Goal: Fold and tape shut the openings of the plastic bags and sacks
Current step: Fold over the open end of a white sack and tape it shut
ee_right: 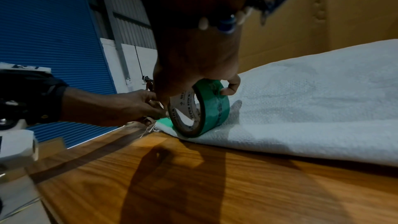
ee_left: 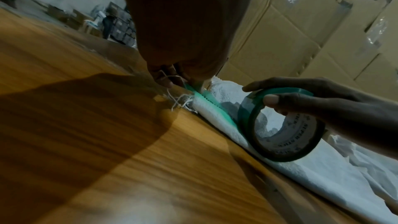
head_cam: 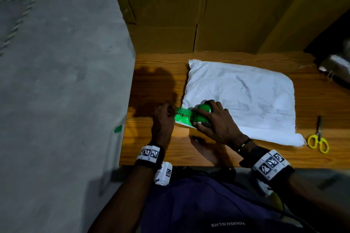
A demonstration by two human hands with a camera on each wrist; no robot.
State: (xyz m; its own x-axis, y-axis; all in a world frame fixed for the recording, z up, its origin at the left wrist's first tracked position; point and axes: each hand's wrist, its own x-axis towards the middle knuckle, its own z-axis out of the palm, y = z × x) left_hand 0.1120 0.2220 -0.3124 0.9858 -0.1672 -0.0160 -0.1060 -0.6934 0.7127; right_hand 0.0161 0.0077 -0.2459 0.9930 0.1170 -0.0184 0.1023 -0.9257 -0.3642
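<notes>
Both wrists sit low over the near edge of the wooden surface (head_cam: 155, 143). On the folded near-left corner of the white sack (head_cam: 242, 96), the right hand (head_cam: 217, 121) holds a green tape roll (ee_right: 202, 108) upright, thumb and fingers curled around its rim. A pulled-out strip of tape (head_cam: 182, 116) runs left along the fold to the left hand (head_cam: 162, 119), whose fingers (ee_left: 163, 77) pinch its free end at the sack's corner. Yellow-handled scissors (head_cam: 319, 140) lie right of the sack, cardboard boxes (head_cam: 217, 9) behind it.
</notes>
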